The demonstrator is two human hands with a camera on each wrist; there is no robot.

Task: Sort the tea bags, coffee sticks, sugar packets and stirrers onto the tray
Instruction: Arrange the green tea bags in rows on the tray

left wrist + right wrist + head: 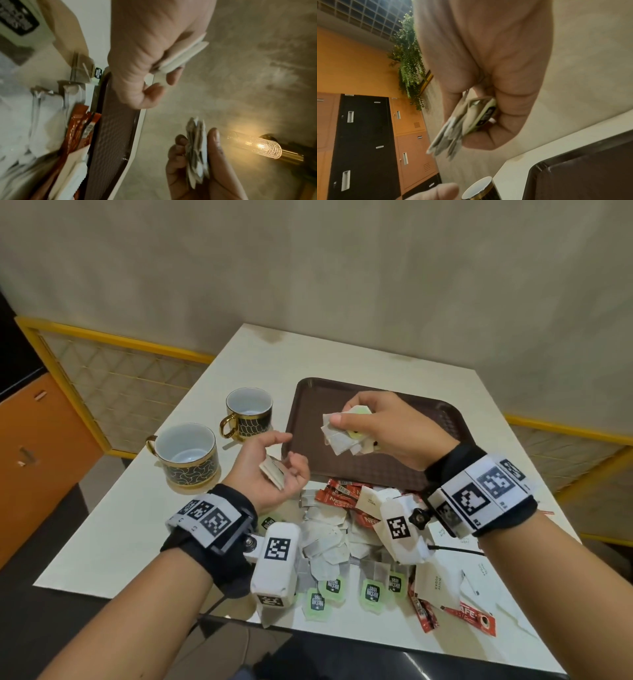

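Brown textured plastic tray (pixel 442 419) sits centre-right of the head frame, bare as far as I can see; that's the drop target.

Left to right:

- Two black-and-gold ceramic cups (pixel 186 455) at left-centre of the frame, left of the tray, not part of the sort.
- Left hand (pixel 270 470) is palm-up just off the tray's left edge, over the white table (pixel 144 529). Fingers loosely curled round a small stack of white paper tea bags (pixel 272 472); the left wrist view shows the same stack (pixel 197 155) on edge between thumb and fingers. Grip looks loose, more cradle than pinch.
- Right hand (pixel 383 426) hangs over the tray's middle, palm down, fingers and thumb pinched on a fanned bunch of tea bags with green paper tags (pixel 342 433). In the right wrist view the bunch (pixel 462 127) points down and left out of the fist, towards the tray corner at lower right of that frame. Not touching the tray, as far as I can tell.
- The mixed pile of tea bags, red coffee sticks and white sugar packets (pixel 346 529) lies at lower centre of the head frame, on the table against the tray's near edge, below both wrists. Stirrers: can't make any out.

Key relation: the tray is straight below the right hand, so the right bunch needs only a lowering. The left stack has to go rightward over the rim. Right hand is nearer. My read: early in the task, first tea bag group about to land.
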